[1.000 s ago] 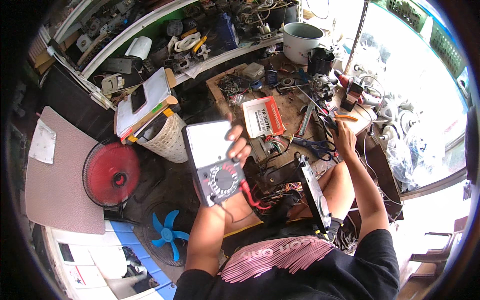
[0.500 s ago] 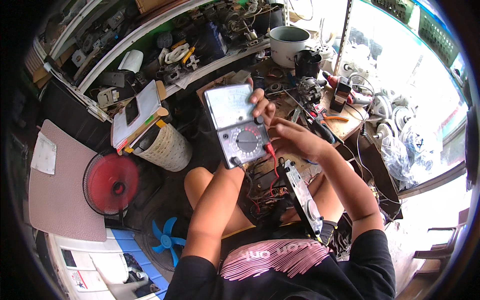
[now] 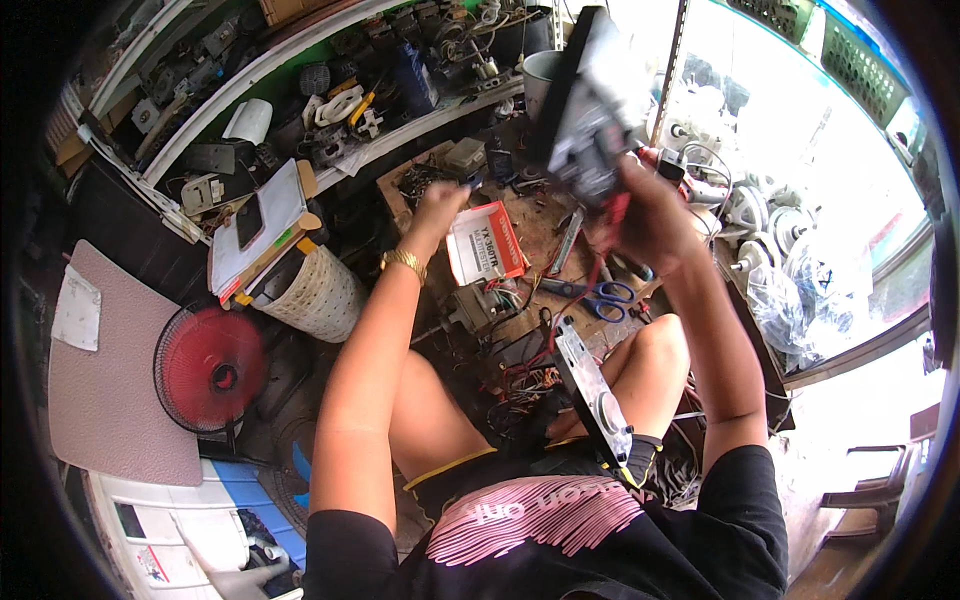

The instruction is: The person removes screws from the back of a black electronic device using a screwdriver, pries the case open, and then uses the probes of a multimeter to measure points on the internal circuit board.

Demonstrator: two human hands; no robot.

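Note:
My right hand (image 3: pixel 650 215) grips the dark analogue multimeter (image 3: pixel 582 95), held up tilted and blurred at the upper right, with red test leads (image 3: pixel 598 268) hanging from it. My left hand (image 3: pixel 441 205) is over the back left of the wooden bench (image 3: pixel 540 235), fingers curled beside small dark parts; what they hold, if anything, I cannot make out. Below it lie a red-and-white box (image 3: pixel 485 245), a small motor with wires (image 3: pixel 470 305) and blue-handled scissors (image 3: pixel 605 298). A metal-faced board (image 3: pixel 590 390) leans between my knees.
Shelves of parts (image 3: pixel 340 120) run along the back. At left stand a woven basket with papers (image 3: pixel 315 295), a red-bladed fan (image 3: pixel 205 365) and a padded board (image 3: pixel 100 390). At right are white fan motors (image 3: pixel 755 215) and a brown chair (image 3: pixel 870 480).
The multimeter has passed from my left hand to my right and risen up and to the right. My left hand has let go of it and moved back over the bench.

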